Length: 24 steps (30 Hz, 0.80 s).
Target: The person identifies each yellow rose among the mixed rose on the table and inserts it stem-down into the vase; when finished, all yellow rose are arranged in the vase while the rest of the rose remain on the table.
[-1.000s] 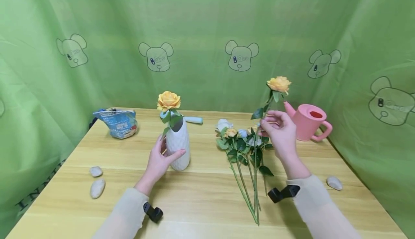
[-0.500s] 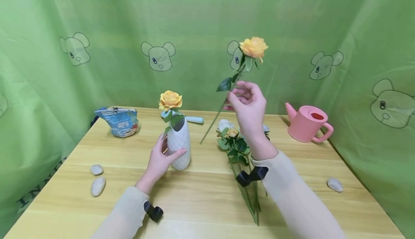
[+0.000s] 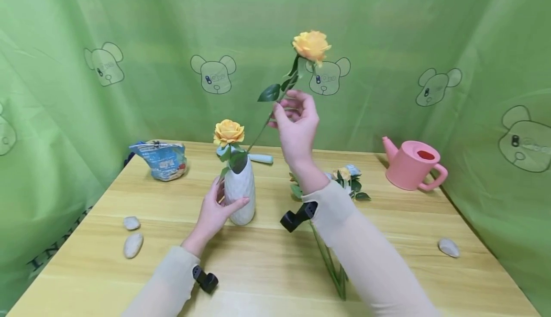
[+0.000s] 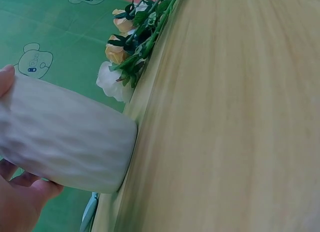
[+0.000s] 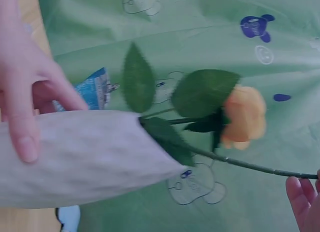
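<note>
My left hand (image 3: 216, 208) grips a white textured vase (image 3: 240, 193) that stands on the wooden table (image 3: 275, 259). One yellow rose (image 3: 228, 132) sits in the vase. My right hand (image 3: 293, 112) is raised above the table and pinches the stem of a second yellow rose (image 3: 311, 45). That stem slants down and left, its lower end at the vase mouth. The right wrist view shows the vase (image 5: 85, 157) with the rose in it (image 5: 242, 114), and the held stem (image 5: 250, 166) runs past it. The left wrist view shows the vase (image 4: 65, 142) in my palm.
A bunch of flowers (image 3: 344, 176) lies on the table behind my right arm. A pink watering can (image 3: 411, 164) stands at the right, a blue bag (image 3: 160, 159) at the back left. Stones (image 3: 132, 244) lie at the left, another stone (image 3: 448, 247) at the right.
My right hand has lifted the rose from beside the bunch and carried it up and left, bringing the stem's lower end to the vase mouth. The left hand has stayed on the vase.
</note>
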### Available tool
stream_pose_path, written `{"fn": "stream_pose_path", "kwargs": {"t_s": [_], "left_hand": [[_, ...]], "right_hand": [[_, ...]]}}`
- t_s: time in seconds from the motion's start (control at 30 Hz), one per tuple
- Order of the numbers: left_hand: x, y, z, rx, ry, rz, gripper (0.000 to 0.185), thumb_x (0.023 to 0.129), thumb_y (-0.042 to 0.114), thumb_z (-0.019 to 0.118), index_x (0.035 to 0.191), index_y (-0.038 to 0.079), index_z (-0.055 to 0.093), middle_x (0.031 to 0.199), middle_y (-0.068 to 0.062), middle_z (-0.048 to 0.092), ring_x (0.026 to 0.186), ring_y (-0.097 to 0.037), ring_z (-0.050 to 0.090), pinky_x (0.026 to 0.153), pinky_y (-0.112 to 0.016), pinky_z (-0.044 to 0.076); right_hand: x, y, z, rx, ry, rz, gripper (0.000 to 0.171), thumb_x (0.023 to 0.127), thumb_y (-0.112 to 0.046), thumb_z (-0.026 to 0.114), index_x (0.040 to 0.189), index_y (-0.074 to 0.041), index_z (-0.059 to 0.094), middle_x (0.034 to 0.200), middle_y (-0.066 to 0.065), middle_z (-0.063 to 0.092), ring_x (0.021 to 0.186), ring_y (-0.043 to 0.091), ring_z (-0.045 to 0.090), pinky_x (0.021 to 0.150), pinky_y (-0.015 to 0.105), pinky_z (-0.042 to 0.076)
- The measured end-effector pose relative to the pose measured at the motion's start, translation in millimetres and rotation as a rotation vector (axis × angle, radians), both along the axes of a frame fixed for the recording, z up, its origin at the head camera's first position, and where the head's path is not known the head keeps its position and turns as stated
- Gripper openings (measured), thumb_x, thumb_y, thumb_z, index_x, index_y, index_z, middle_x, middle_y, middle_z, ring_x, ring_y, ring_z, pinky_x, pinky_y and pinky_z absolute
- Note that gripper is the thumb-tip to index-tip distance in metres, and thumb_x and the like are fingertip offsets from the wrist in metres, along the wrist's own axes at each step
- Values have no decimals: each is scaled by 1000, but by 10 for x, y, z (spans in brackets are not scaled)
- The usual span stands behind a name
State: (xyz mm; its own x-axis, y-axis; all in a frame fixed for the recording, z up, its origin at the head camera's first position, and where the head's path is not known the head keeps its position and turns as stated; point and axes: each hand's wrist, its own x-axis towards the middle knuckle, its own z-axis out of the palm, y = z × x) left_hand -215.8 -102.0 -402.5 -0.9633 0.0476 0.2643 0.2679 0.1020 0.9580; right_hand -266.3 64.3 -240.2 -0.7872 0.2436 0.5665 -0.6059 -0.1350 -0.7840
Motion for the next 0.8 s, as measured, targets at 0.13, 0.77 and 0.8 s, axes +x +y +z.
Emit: {"fn": "stream_pose_path", "kwargs": {"t_s": [0.13,0.77,0.8], "left_hand": [[-4,-3,-5,1,6,10,76,77,15,77,140,11,35,135,-15,45,122,-28,44,102,-41,37],[4,12,-11,16,7,11,77,77,14,77,141,11,35,134,-16,46,121,-28,44,101,-42,38],[5,18,-9,21,7,8,77,77,13,77,141,10,34,135,-16,45,122,-28,44,102,-42,37]], "right_hand": [[-28,-111,-142,101,-23,18,29,83,10,59,111,4,52,93,14,54,73,17,55,62,38,57],[121,-225,-747,295,-83,36,19,82,3,64,101,4,62,90,17,64,80,22,60,70,31,56],[136,-200,-773,316,-89,31,17,82,2,65,99,3,64,90,16,66,81,22,61,72,29,55]]}}
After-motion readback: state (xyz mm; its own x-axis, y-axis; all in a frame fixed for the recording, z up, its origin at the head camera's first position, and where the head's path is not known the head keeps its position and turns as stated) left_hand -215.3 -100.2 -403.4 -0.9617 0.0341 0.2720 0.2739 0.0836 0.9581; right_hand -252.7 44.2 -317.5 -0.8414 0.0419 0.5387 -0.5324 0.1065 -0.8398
